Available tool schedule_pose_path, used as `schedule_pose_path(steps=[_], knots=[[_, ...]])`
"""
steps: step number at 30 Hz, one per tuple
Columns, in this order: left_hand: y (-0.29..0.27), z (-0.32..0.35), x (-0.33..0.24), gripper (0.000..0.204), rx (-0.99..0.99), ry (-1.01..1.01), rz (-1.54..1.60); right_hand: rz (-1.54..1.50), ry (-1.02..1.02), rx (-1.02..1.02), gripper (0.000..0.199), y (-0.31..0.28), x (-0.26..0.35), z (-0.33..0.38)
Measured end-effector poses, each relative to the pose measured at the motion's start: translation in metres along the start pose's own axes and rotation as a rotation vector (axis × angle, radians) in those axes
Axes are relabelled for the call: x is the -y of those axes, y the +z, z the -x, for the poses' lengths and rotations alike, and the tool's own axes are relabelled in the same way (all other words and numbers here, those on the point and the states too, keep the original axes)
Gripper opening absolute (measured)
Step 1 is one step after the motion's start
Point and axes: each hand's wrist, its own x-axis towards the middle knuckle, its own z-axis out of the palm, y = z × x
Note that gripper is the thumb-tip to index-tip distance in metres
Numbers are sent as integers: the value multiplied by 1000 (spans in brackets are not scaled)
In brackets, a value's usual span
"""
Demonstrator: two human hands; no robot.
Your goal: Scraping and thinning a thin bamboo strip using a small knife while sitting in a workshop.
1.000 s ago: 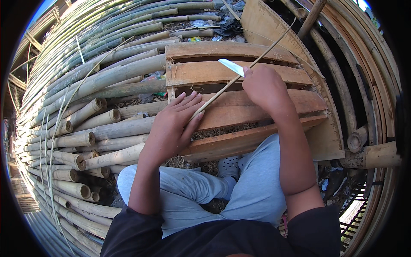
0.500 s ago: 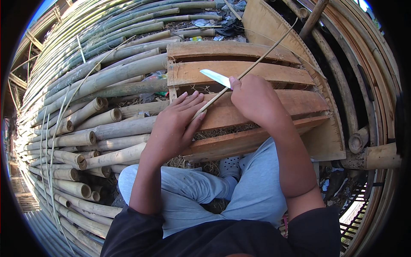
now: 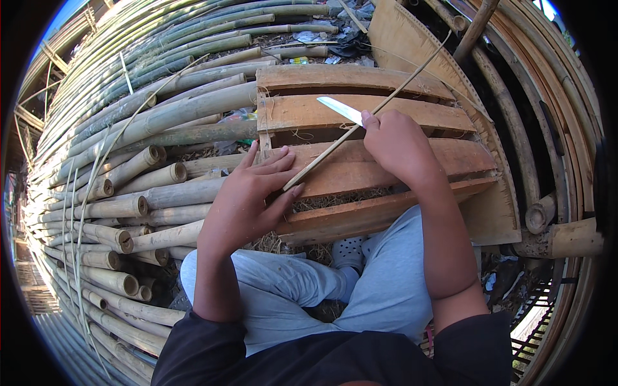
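Note:
My right hand is closed round a knife, its pale blade pointing up and left over a slatted wooden crate. A long thin bamboo strip slants across the crate, passing beside the knife hand and under or against the blade's base; the exact contact is hidden. My left hand lies at the crate's left edge with its fingers spread. The strip's lower end sits between its thumb and forefinger, and I see no firm grip on it.
Rows of bamboo poles fill the left side. Thin split strips lie over them. A curved plywood sheet stands behind the crate, with more poles at right. My legs are just below the crate.
My right hand and the knife have moved slightly right, up along the strip. My left hand has shifted down and left, its fingers spreading wider, and the strip's lower end now shows.

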Motion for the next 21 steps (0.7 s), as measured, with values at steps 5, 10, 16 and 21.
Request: schedule_pose_path(steps=[5,10,16,21], knots=[[3,2,2,29,-58,20,23,-71,-159,-162,41,-1,-29,-23],[9,7,9,25,-281,33,-16,-182,-203,-311,40,-4,-39,-31],[20,8,8,23,-340,144,-41,-24,-15,-274,42,2,-25,-22],[22,6,-2,21,-339,185,-69,-85,-28,-70,48,-11,-28,-29]])
